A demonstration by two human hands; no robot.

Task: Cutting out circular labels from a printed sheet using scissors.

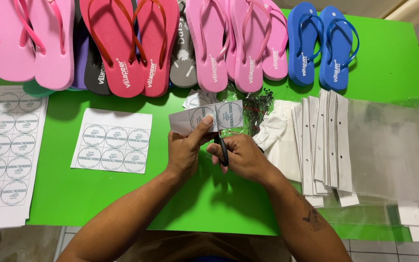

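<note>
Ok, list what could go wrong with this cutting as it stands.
1. The left hand pinches the label strip with its thumb right beside the scissors in the right hand; a nick seems possible.
2. The blades sit between two printed circles, so a skewed cut might clip one.
3. The strip is held in mid-air and may flex.

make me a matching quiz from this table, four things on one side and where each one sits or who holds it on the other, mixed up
Things:
1. paper strip with round labels
2. scissors
3. blue flip-flops
4. small label sheet

Places:
A. flat on the green table, left of the hands
B. held by the left hand
C. far edge of the table, right of the pink pairs
D. in the right hand

Pairs: 1-B, 2-D, 3-C, 4-A
</note>
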